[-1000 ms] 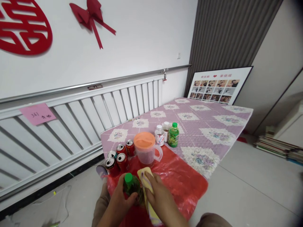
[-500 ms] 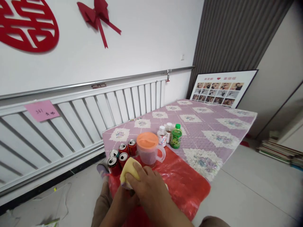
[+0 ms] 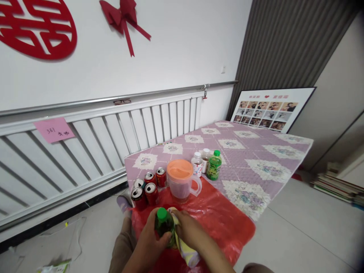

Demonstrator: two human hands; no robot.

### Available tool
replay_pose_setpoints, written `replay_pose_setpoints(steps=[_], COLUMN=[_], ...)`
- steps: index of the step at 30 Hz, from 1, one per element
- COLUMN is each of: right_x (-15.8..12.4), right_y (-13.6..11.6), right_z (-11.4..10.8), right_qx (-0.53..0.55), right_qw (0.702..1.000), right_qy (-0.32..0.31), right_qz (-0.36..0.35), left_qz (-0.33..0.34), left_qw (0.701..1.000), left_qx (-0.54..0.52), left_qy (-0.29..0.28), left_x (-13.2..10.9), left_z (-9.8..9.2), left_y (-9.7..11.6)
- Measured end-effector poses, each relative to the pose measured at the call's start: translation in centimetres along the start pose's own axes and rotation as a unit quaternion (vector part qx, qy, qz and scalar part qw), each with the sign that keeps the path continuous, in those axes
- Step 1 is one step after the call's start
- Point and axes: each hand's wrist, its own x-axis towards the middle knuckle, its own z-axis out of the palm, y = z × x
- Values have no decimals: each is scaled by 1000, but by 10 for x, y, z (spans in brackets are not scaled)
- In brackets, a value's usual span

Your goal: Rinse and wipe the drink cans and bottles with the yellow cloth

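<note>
The left hand (image 3: 149, 235) is holding the green-capped bottle (image 3: 164, 226) in its fingers, over the near red sheet (image 3: 224, 223). The right hand's (image 3: 187, 227) fingers are gripping the yellow cloth (image 3: 186, 252) at its right, maybe wiping; more wiping is needing steady holding.

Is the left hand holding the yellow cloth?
No, the left hand grips a green-capped bottle, while the right hand holds the yellow cloth.

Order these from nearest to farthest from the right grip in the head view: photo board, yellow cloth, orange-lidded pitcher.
1. Yellow cloth, held in the right grip.
2. Orange-lidded pitcher, just ahead.
3. Photo board, far ahead, right side, beyond the tablecloth.
</note>
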Motion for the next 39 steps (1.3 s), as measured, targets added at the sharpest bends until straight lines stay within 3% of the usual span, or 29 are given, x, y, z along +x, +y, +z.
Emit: replay_pose_setpoints(steps=[7, 15, 19, 23, 28, 35, 39], right_x=[-28, -55, -58, -54, -49, -49, -51], right_y=[7, 3, 3, 8, 19, 21, 4], right_z=[20, 26, 30, 45, 62, 62, 53], right_qx=[7, 64, 96, 107, 137, 195, 219], right_qw=[997, 995, 989, 987, 985, 974, 964], right_qy=[-3, 64, 109, 111, 81, 78, 127], right_qz=[76, 42, 23, 42, 73, 88, 78], left_qz=[-7, -10, -3, 31, 30, 18, -10], left_qw=[1000, 998, 994, 990, 996, 995, 998], left_qx=[18, 37, 59, 84, 53, -55, -52], left_qy=[14, 51, 91, 109, 72, -79, -41], left_x=[0, -3, -2, 1, -1, -2, -1], left_z=[1, 3, 7, 10, 9, -16, -19], left_y=[-6, -3, -4, -6, -4, -2, 3])
